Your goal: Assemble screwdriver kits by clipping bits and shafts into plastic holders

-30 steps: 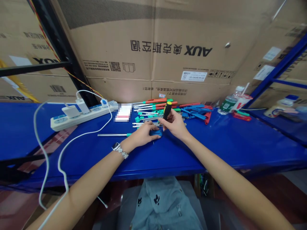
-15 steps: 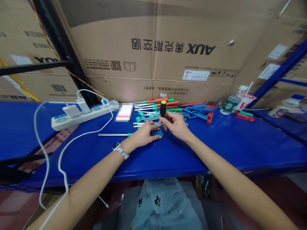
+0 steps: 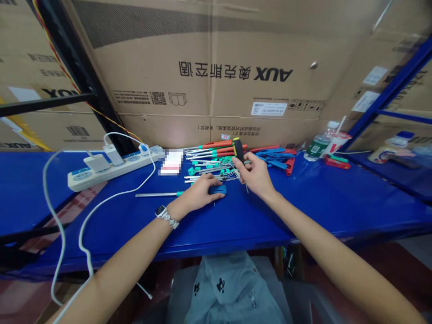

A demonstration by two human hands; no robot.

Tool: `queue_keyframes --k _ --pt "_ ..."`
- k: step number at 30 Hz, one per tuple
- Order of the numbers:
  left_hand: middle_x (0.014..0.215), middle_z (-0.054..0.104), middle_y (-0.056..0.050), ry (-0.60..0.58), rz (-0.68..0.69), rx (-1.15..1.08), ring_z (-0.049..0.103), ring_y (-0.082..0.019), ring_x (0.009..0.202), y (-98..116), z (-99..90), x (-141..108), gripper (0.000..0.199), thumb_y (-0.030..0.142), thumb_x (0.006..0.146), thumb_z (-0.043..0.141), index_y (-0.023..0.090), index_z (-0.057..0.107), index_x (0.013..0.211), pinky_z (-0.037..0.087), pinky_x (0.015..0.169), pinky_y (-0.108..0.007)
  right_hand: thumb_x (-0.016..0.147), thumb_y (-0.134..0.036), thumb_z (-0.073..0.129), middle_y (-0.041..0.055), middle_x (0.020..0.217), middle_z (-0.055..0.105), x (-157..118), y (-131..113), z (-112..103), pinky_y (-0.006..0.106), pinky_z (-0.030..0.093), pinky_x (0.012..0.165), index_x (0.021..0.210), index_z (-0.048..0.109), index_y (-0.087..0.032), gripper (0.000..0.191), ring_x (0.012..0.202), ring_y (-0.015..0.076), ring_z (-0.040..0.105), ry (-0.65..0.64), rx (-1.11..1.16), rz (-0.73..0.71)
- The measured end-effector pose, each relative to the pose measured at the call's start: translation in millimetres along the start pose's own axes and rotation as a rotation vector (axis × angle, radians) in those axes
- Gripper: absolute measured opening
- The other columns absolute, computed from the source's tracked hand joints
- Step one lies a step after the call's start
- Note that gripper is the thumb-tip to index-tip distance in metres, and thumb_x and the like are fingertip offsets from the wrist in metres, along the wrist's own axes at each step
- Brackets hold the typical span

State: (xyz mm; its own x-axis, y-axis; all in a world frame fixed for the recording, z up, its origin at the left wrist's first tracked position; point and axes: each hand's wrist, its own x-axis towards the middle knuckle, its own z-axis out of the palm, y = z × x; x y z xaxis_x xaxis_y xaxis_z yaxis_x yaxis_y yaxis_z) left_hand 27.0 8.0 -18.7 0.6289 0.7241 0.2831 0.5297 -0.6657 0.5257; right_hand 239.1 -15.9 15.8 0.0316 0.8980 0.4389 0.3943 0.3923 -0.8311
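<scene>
Left hand (image 3: 201,192), in the head view, holds the blue handle (image 3: 220,189) on the tabletop (image 3: 216,227); right hand (image 3: 258,176) grips the black-and-yellow screwdriver (image 3: 238,150), now tilted and swung clear of the handle's end, so screwing seems paused.

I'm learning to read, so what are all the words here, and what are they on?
"AUX 奥克斯空调": upside down, big cardboard box.
"谢谢您!": small, upside down, same box.
"AUX": left-hand cardboard.
Too small or blurred: white sticker, green bottle label, cup, other print.
</scene>
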Motion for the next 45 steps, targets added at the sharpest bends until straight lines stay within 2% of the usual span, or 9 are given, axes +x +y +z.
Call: queue_keyframes --k 5,11,18,21,24,29,34,39,45 --pt "0.111 0.065 -0.010 0.020 0.049 -0.015 0.063 -0.027 0.108 2.0 -0.4 -1.1 0.036 0.037 0.088 0.076 0.018 0.068 0.117 0.054 0.097 -0.046 0.088 -0.045 0.066 -0.0019 0.054 0.055 -26.1 13.4 -16.4 0.029 0.029 0.054 0.069 0.052 -0.023 0.033 0.052 0.0169 0.052 -0.249 -0.592 0.062" --pt "0.115 0.066 -0.008 0.150 0.107 0.063 0.061 -0.028 0.114 6.1 -24.0 -8.9 0.035 0.047 0.092 0.071 0.022 0.067 0.115 0.049 0.104 -0.051 0.092 -0.046 0.061 0.0046 0.067 0.066 -36.4 13.7 -15.9 0.030 0.022 0.055 0.088 0.062 -0.023 0.024 0.064 0.0232 0.062 -0.313 -0.924 -0.009" --pt "0.113 0.067 -0.011 0.033 -0.049 0.213 0.064 -0.032 0.107 -16.6 -62.2 -50.1 0.041 0.048 0.083 0.075 0.022 0.071 0.113 0.051 0.097 -0.051 0.094 -0.051 0.060 0.0075 0.091 0.071 -39.5 8.5 -25.4 0.030 0.028 0.055 0.098 0.064 -0.021 0.030 0.077 0.0234 0.065 -0.284 -0.956 -0.140" --pt "0.106 0.069 -0.011 -0.030 -0.076 0.214 0.065 -0.030 0.102 -27.2 -64.2 -54.4 0.033 0.041 0.086 0.071 0.021 0.073 0.111 0.051 0.093 -0.048 0.092 -0.054 0.063 0.0112 0.110 0.067 -33.1 4.2 -17.8 0.031 0.037 0.061 0.106 0.066 -0.021 0.036 0.101 0.0277 0.062 -0.269 -0.910 -0.315" --pt "0.104 0.071 -0.009 -0.052 -0.056 0.212 0.065 -0.028 0.101 -32.3 -59.4 -51.1 0.027 0.037 0.090 0.067 0.021 0.072 0.111 0.051 0.091 -0.046 0.092 -0.055 0.067 0.0124 0.115 0.064 -19.6 1.2 -2.1 0.034 0.044 0.068 0.111 0.070 -0.021 0.039 0.110 0.0299 0.057 -0.392 -0.874 -0.442" --pt "0.108 0.070 -0.008 -0.002 -0.019 0.238 0.065 -0.027 0.103 -31.2 -52.8 -53.0 0.019 0.033 0.095 0.064 0.023 0.069 0.111 0.051 0.093 -0.047 0.094 -0.044 0.070 0.0103 0.110 0.070 1.3 0.0 14.6 0.041 0.044 0.089 0.106 0.072 -0.018 0.029 0.107 0.0290 0.056 -0.594 -0.822 -0.524" --pt "0.107 0.068 -0.007 0.126 0.014 0.156 0.067 -0.022 0.093 -21.7 -61.2 -58.6 0.023 0.035 0.097 0.063 0.022 0.066 0.115 0.056 0.084 -0.040 0.099 -0.044 0.064 0.0119 0.107 0.074 12.8 -9.8 -0.5 0.045 0.035 0.097 0.110 0.070 -0.017 0.030 0.112 0.0316 0.057 -0.551 -0.831 -0.618" --pt "0.108 0.070 -0.008 0.238 0.115 0.236 0.067 -0.024 0.099 -18.4 -79.1 -32.3 0.019 0.033 0.098 0.060 0.021 0.068 0.111 0.054 0.090 -0.043 0.099 -0.043 0.061 0.0130 0.112 0.073 39.1 -7.4 -34.7 0.044 0.033 0.098 0.114 0.069 -0.019 0.030 0.109 0.0308 0.060 -0.400 -0.811 -0.578" --pt "0.105 0.070 -0.010 0.227 0.083 0.407 0.067 -0.026 0.099 -30.4 -81.1 43.7 0.022 0.022 0.099 0.053 0.019 0.072 0.109 0.053 0.091 -0.041 0.096 -0.038 0.063 0.0135 0.113 0.072 82.4 35.5 -50.6 0.045 0.034 0.098 0.118 0.067 -0.019 0.030 0.110 0.0319 0.059 -0.296 -0.901 -0.459"
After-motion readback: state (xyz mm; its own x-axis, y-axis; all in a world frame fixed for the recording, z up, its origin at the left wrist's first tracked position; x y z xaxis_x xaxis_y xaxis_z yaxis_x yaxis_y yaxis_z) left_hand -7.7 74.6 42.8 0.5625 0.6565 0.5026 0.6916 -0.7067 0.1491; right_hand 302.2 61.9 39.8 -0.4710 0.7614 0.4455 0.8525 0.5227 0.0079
